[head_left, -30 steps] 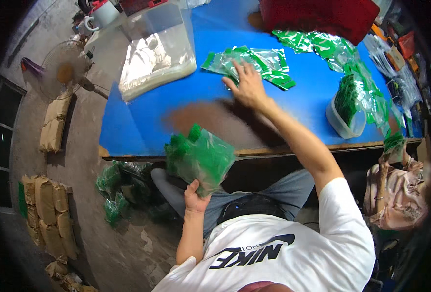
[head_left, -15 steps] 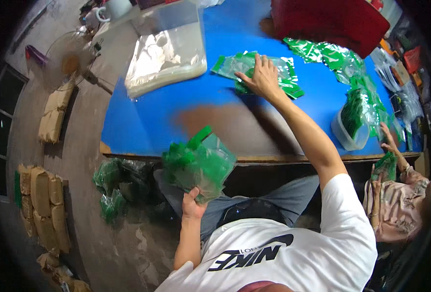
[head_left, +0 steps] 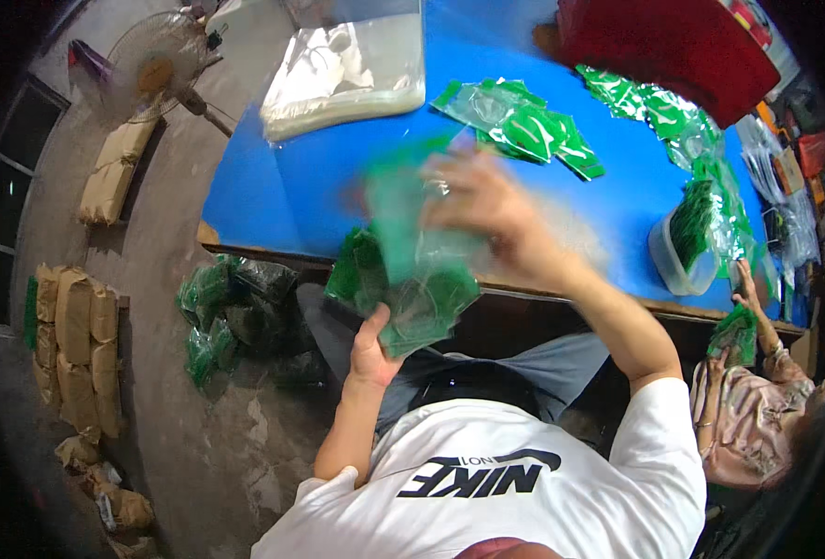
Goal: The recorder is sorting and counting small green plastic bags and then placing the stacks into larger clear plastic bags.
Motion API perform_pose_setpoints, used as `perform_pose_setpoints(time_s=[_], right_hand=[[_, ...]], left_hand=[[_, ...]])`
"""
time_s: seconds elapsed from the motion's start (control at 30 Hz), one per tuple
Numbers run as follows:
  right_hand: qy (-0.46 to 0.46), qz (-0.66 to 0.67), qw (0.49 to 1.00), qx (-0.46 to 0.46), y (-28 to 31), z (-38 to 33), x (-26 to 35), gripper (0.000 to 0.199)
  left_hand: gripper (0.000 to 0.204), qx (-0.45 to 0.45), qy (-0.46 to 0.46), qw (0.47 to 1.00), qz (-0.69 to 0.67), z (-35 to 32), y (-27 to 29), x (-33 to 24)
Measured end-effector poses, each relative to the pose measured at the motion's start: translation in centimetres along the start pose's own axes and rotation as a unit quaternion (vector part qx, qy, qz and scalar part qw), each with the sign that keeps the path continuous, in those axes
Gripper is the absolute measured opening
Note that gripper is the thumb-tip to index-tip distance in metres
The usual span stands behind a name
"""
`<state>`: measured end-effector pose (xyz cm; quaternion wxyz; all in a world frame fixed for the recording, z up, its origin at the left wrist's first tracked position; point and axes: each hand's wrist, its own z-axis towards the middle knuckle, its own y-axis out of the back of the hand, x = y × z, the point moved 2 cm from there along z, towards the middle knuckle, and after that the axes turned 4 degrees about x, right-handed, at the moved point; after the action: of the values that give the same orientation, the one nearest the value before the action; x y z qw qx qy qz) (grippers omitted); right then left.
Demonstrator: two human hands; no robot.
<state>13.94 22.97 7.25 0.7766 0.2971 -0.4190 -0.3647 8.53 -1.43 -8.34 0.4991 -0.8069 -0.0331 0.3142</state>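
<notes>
A fanned bundle of green-and-clear plastic bags point(head_left: 431, 312) is gripped at its lower edge by my left hand point(head_left: 375, 349), thumb on top, in front of the table edge. Above that bundle, my right hand point(head_left: 487, 205) is blurred by motion. From its fingers hangs another green plastic bag point(head_left: 398, 214), also smeared, its lower end overlapping the bundle. Beyond the right hand, a loose pile of the same green bags point(head_left: 524, 121) lies on the blue table point(head_left: 282, 196).
A clear tray point(head_left: 347, 93) of transparent film sits at the table's far left, and a dark red box point(head_left: 664, 56) at the far right. Green bags fill a white tub point(head_left: 683, 252). A co-worker's hand point(head_left: 748, 284) is beside it. Filled sacks point(head_left: 231, 307) lie on the floor.
My right hand has left the pile on the table and come back toward my left hand with a bag. The bundle in my left hand has shifted slightly.
</notes>
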Motion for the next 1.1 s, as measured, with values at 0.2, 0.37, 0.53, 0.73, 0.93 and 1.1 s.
perform_pose_setpoints(time_s=[0.2, 0.37, 0.53, 0.73, 0.93, 1.1], right_hand=[[-0.038, -0.001, 0.996, 0.085, -6.9, -3.8, 1.3, 0.064], [-0.259, 0.31, 0.912, -0.065, -4.0, -3.0, -2.6, 0.135], [-0.176, 0.285, 0.934, -0.123, -2.6, -2.8, -4.1, 0.141], [-0.221, 0.177, 0.941, -0.185, -6.0, -4.6, -6.4, 0.112], [-0.26, 0.194, 0.935, -0.147, -5.8, -4.5, -5.9, 0.106], [-0.191, 0.112, 0.956, -0.194, -5.8, -4.9, -6.4, 0.095]], left_hand=[[0.058, 0.021, -0.03, 0.999, 0.022, 0.6, -0.4, 0.3], [0.054, 0.085, -0.14, 0.951, 0.262, 4.0, -5.2, -3.4], [0.063, 0.22, -0.194, 0.788, 0.541, 9.3, -8.8, -6.7], [0.109, 0.294, -0.298, 0.737, 0.531, 13.4, -8.7, -4.7], [0.118, 0.285, -0.257, 0.797, 0.466, 13.9, -10.6, -4.4], [0.109, 0.235, -0.288, 0.827, 0.422, 13.5, -9.5, -3.9]])
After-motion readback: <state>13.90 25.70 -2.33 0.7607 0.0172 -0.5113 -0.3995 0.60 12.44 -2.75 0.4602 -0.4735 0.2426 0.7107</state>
